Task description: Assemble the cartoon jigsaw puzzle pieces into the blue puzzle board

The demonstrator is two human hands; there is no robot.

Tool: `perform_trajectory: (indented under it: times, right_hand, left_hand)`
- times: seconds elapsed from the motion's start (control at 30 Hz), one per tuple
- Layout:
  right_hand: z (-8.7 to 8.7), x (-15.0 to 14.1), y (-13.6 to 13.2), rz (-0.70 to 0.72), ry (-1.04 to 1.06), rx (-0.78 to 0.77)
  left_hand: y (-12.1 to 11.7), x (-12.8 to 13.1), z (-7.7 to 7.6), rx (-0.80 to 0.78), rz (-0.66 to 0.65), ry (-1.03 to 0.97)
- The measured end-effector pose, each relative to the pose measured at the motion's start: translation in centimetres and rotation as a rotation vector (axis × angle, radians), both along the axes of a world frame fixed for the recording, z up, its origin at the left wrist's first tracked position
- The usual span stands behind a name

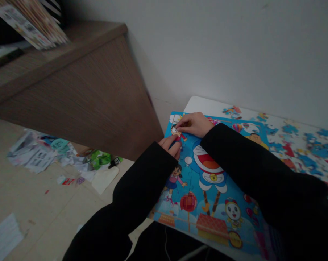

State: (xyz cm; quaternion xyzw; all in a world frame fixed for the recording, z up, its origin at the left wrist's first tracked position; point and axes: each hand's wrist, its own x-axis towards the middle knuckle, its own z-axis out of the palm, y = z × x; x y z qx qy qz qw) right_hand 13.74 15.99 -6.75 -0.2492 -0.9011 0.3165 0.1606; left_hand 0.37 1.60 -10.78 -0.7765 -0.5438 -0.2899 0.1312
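A blue cartoon jigsaw puzzle (192, 177) lies at the near left end of a white table, its big picture mostly assembled. My right hand (196, 124) reaches over its far left part, thumb and fingertips pinched together on a puzzle piece at the small figure in red; the piece's outline is largely covered. Just nearer, my left hand (171, 145) rests on the puzzle's left edge with fingers bent slightly and apart, holding nothing. Loose puzzle pieces (306, 161) are scattered on the table to the right, beyond my right sleeve.
The white table (198, 104) meets a pale wall. To the left stands a brown wooden cabinet (98, 90) with a bundle of thin sticks (41, 25) on top. Wrappers and papers (41, 156) litter the tiled floor below it.
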Motion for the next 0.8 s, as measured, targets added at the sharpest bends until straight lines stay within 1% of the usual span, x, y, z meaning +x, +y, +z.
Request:
perform_trajectory:
  times: [0.13, 0.23, 0.33, 0.43, 0.5, 0.57, 0.63, 0.7, 0.77, 0.8]
  right_hand:
    - [-0.2, -0.3, -0.2, -0.034, -0.067, 0.016]
    - [0.3, -0.4, -0.5, -0.064, -0.134, 0.036]
    - [1.2, -0.6, -1.0, -0.09, -0.199, 0.089]
    - [2.3, -0.8, -1.5, -0.086, -0.295, 0.168]
    - [3.1, -0.9, -1.5, -0.083, -0.358, 0.215]
    - [4.0, -0.4, -1.3, -0.088, -0.373, 0.255]
    - [5.2, 0.8, -1.2, -0.093, -0.332, 0.289]
    - [7.0, 2.9, -1.9, -0.092, -0.266, 0.315]
    - [9.1, 6.1, -3.9, -0.084, -0.198, 0.325]
    - [10.3, 8.0, -5.6, -0.076, -0.158, 0.318]
  left_hand:
    - [0.2, 0.0, -0.5, 0.028, -0.018, -0.01]
    - [0.3, 0.1, -0.6, 0.011, -0.013, -0.027]
    - [0.4, 0.1, -0.2, -0.007, -0.01, -0.056]
    - [0.6, -0.1, 0.3, -0.022, -0.014, -0.098]
    - [0.8, -0.3, 0.7, -0.025, -0.012, -0.137]
    - [0.9, -0.5, 0.9, -0.026, -0.007, -0.158]
    - [0.9, -0.6, 1.0, -0.025, 0.002, -0.151]
    - [0.9, -0.6, 1.0, -0.015, 0.021, -0.13]
    - [0.7, -0.6, 1.2, 0.009, 0.047, -0.103]
    - [0.6, -0.6, 1.4, 0.028, 0.059, -0.092]
